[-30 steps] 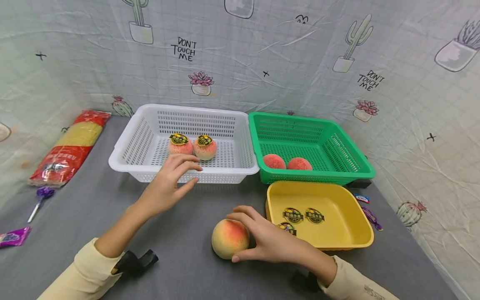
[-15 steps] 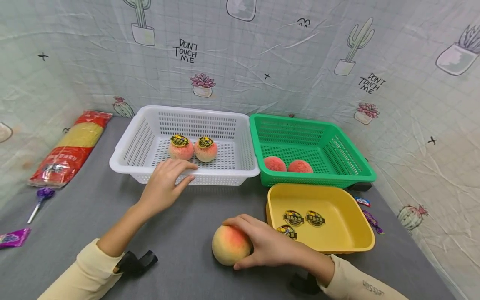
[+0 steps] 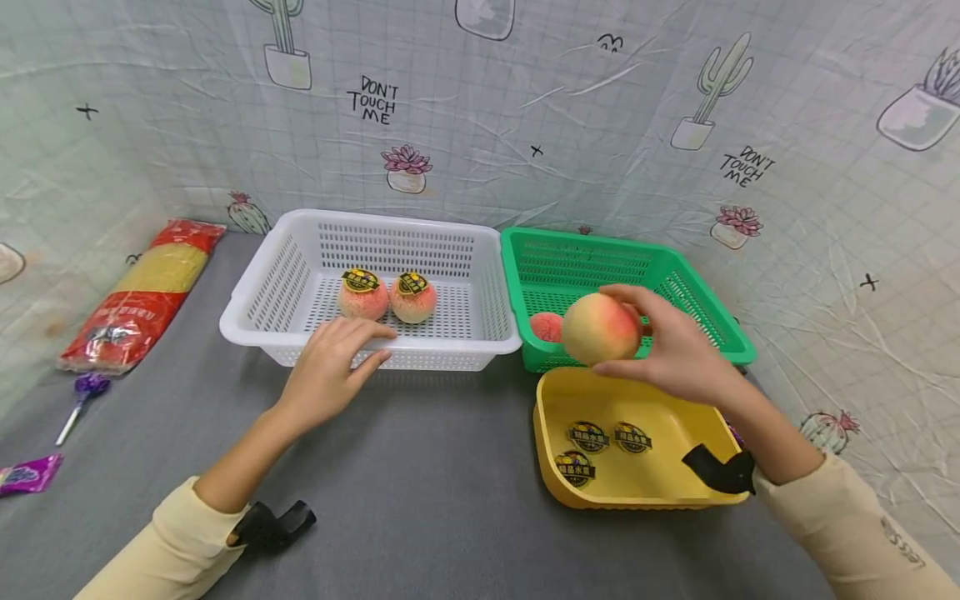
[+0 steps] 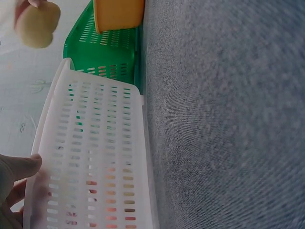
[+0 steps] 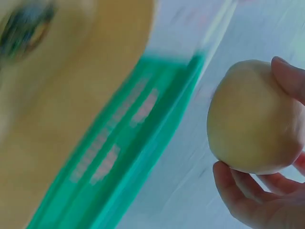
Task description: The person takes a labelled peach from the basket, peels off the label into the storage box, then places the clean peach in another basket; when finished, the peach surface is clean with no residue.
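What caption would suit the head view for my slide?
Right hand holds a peach above the green basket; left hand rests on the white basket.

Grey table (image 3: 420, 492) bears white basket (image 3: 258, 287), green basket (image 3: 716, 321), yellow tray (image 3: 551, 475), probably noodles (image 3: 142, 292).

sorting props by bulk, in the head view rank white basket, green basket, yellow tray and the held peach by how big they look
1. white basket
2. green basket, close behind and partly hidden, so unsure
3. yellow tray
4. held peach, raised in the right hand
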Demonstrator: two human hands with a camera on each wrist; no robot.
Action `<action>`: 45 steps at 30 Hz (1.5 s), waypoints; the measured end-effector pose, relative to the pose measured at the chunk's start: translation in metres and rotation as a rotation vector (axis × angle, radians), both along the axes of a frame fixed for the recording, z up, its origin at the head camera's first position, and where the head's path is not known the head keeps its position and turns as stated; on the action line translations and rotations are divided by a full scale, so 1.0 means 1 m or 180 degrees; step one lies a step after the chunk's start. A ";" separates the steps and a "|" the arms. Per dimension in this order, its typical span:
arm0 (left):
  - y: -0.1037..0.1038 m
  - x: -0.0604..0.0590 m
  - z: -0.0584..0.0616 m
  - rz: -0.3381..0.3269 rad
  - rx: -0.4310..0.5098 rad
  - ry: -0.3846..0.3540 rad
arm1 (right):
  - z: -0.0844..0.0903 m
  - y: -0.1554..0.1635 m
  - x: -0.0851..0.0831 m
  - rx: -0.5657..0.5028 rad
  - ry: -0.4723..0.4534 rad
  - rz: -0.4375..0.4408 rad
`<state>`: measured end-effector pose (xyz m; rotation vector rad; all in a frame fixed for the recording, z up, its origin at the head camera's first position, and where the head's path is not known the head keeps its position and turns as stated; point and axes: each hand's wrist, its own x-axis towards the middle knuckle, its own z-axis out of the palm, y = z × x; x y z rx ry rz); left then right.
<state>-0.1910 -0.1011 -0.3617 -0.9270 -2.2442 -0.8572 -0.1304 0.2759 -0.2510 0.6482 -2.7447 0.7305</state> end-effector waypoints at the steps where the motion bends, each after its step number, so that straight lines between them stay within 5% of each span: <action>1: 0.000 0.000 0.000 0.0005 0.0001 0.0001 | 0.001 0.011 -0.007 0.0003 -0.0031 -0.0139; 6: 0.000 0.000 0.000 0.0018 0.0003 -0.0005 | -0.002 0.061 -0.035 0.0071 -0.0445 -0.0657; 12: 0.000 0.000 -0.001 0.0034 -0.0012 -0.0040 | -0.015 0.098 -0.062 0.0190 -0.0993 -0.0931; 17: 0.001 0.000 -0.001 0.0032 -0.0011 -0.0025 | -0.030 0.109 -0.076 0.0280 -0.1340 -0.0898; 26: 0.002 0.000 -0.002 0.0035 -0.0005 -0.0011 | -0.055 0.120 -0.093 0.0577 -0.1490 -0.0676; 35: 0.002 0.000 -0.002 0.0043 0.0019 0.0007 | -0.052 0.119 -0.101 0.0523 -0.1949 -0.0457; 45: 0.001 0.002 0.000 0.0076 0.0003 -0.0060 | -0.040 0.108 -0.102 0.0885 -0.1811 -0.0372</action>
